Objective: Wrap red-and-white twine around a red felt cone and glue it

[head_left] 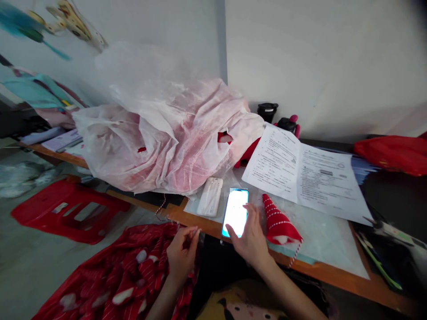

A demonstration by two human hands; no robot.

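A phone (236, 212) with a bright white screen lies at the table's front edge. My right hand (249, 235) is over its lower right part, thumb and a finger apart and touching the screen. My left hand (183, 250) hovers just off the table edge, fingers curled and tips pressed together; whatever is in them is too small to make out. Right of the phone lies a red knitted cone (279, 222) with white stripes, a pale base and a twisted red-and-white cord. Below my left hand, a red bag (90, 271) holds many similar red striped pieces.
A large translucent plastic bag (167, 138) with red items inside covers the table's left part. Beside the phone is a white rectangular case (210, 197). Printed papers (300, 173) lie at right, scissors (396, 233) near the right edge. A red stool (70, 211) stands left.
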